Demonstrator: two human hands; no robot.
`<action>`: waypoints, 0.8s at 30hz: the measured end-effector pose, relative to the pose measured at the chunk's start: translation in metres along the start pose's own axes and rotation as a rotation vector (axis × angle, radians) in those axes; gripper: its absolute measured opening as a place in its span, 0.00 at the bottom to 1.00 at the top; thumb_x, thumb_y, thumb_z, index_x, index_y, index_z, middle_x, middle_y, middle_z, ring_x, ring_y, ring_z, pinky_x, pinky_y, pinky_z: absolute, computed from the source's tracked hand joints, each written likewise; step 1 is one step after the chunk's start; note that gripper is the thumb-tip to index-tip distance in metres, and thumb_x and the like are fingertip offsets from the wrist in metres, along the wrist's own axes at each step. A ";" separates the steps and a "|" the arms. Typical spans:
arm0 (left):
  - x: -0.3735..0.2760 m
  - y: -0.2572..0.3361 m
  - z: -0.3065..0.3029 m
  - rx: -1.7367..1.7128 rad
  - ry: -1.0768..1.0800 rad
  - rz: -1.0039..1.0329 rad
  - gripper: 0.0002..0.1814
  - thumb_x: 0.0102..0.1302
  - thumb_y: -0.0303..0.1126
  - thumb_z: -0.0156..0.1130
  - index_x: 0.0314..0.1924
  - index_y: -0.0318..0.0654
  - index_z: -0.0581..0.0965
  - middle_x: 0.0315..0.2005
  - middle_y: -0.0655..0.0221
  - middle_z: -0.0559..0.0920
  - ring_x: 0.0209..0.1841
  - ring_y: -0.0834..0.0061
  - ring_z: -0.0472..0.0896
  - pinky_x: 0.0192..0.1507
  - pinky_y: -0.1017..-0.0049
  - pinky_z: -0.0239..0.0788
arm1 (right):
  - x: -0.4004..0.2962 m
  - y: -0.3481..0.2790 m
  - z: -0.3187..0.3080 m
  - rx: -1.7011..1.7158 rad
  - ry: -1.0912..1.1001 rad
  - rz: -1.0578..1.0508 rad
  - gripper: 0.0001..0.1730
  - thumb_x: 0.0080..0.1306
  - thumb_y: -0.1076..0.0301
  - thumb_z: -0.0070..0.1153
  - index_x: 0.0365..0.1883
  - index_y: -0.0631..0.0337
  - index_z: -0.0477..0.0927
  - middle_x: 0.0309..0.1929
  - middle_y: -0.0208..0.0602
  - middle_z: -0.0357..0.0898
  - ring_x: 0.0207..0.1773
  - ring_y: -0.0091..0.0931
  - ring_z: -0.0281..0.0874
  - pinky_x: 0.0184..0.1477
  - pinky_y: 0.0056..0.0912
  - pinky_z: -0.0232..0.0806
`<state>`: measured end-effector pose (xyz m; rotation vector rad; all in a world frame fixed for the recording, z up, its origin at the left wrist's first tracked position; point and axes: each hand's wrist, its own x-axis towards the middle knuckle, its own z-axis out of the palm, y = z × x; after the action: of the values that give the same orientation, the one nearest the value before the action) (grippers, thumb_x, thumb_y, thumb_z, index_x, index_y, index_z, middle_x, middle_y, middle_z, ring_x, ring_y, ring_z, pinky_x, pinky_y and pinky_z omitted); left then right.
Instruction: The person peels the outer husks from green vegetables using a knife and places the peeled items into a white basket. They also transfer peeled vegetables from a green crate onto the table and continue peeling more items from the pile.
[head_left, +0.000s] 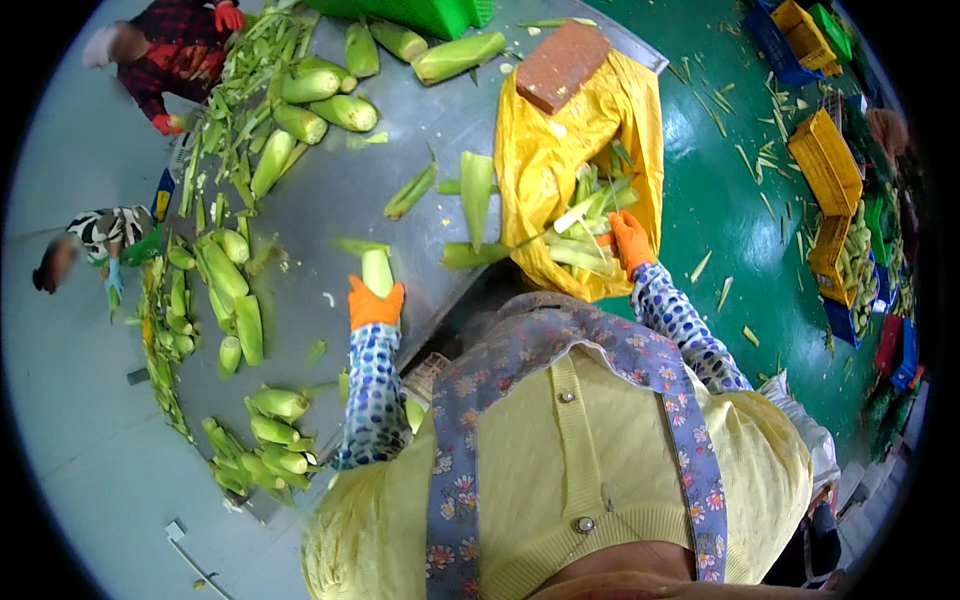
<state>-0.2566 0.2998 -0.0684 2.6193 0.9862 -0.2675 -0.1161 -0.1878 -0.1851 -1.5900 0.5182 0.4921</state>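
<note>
My left hand (376, 302), in an orange glove, is closed around a pale green ear of corn (377, 271) above the metal table (315, 217). A loose husk leaf lies just beyond the ear. My right hand (628, 238), also gloved in orange, is at the mouth of a yellow plastic sack (525, 195), over torn corn husks (589, 225); whether its fingers hold a husk I cannot tell. A reddish brick (564, 66) rests on the sack's far edge. Husk leaves (475, 196) lie on the table beside the sack.
Unhusked corn ears (311, 86) lie in piles at the table's far and left parts. A green crate (420, 11) stands at the far edge. Two people (176, 56) are across the table. Yellow crates (825, 161) and scattered husk scraps are on the green floor at right.
</note>
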 end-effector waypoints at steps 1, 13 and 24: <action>-0.003 -0.010 0.003 0.045 0.098 0.020 0.54 0.58 0.52 0.75 0.74 0.25 0.62 0.66 0.42 0.73 0.64 0.45 0.77 0.68 0.56 0.68 | -0.007 -0.008 0.007 -0.014 0.037 0.008 0.34 0.76 0.48 0.54 0.72 0.62 0.71 0.27 0.35 0.86 0.20 0.20 0.68 0.24 0.26 0.61; 0.367 0.173 -0.022 -0.808 0.041 -0.137 0.40 0.66 0.54 0.70 0.71 0.39 0.73 0.68 0.57 0.75 0.66 0.66 0.74 0.67 0.67 0.69 | -0.073 -0.113 0.098 -0.008 -0.009 -0.436 0.31 0.78 0.64 0.57 0.75 0.65 0.67 0.39 0.32 0.83 0.34 0.20 0.83 0.38 0.22 0.71; 0.132 0.203 -0.017 -1.873 -0.986 0.083 0.25 0.72 0.48 0.60 0.57 0.34 0.78 0.51 0.52 0.83 0.52 0.55 0.83 0.54 0.53 0.78 | -0.109 -0.200 0.173 -0.751 -0.115 -0.998 0.41 0.70 0.61 0.63 0.78 0.61 0.62 0.38 0.48 0.85 0.37 0.47 0.84 0.39 0.46 0.74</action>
<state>-0.0221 0.2426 -0.0428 0.6074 0.2940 -0.2998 -0.0862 0.0024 0.0266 -2.2535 -0.6413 -0.0203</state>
